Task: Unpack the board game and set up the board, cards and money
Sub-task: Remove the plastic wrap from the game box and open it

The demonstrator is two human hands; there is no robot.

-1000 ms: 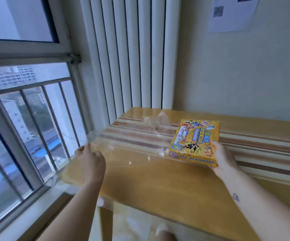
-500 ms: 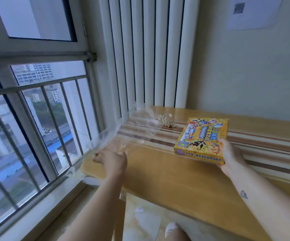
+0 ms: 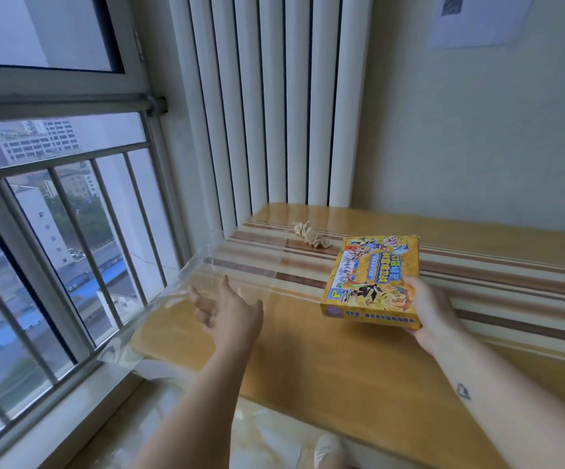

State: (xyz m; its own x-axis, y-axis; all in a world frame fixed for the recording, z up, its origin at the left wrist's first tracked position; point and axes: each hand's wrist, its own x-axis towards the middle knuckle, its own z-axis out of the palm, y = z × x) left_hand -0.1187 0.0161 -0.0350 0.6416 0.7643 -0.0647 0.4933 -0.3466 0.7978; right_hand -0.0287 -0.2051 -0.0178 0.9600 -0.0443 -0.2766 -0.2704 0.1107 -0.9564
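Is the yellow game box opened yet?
Shut: no flap or lid of the game box is lifted; the right hand grips its near right corner.

game box [image 3: 372,282] with Chinese lettering too blurred to read, wall sheet [image 3: 477,22] illegible

The desk [image 3: 308,360] is glossy varnished wood. The film [image 3: 186,286] over its left end is clear, shiny, wrinkled plastic. The box [image 3: 372,279] is printed cardboard, slightly glossy. The wad [image 3: 311,235] is crumpled paper. The bars [image 3: 68,238] are matt grey metal.
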